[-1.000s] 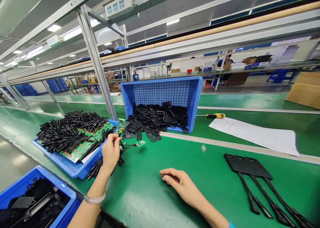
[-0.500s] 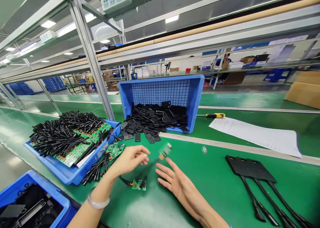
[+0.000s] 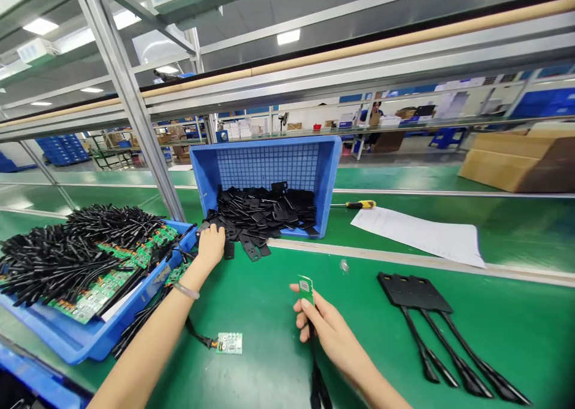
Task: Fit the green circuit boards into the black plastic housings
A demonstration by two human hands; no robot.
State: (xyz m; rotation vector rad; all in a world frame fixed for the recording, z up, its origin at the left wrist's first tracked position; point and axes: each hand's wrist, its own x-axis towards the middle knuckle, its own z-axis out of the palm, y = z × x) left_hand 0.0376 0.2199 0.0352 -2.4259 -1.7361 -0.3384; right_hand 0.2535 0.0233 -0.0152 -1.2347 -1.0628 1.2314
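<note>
My right hand holds a small green circuit board upright between thumb and fingers. A pale label shows on the board, and its black cable hangs down below the hand. At the left front corner of the tipped blue crate, my left hand has its fingers curled down on a flat black plastic plate; the fingertips are partly hidden. Many similar plates spill from the crate. Another circuit board with a black cable lies on the green table between my arms.
A blue tray heaped with cabled boards stands at left. The blue crate lies on its side ahead. To the right are joined black plates with cables, a paper sheet, a yellow-black screwdriver and a cardboard box.
My left hand has moved forward and left to the black plates. The circuit board, blurred beside my open right hand before, is now gripped in it. The view has turned right.
</note>
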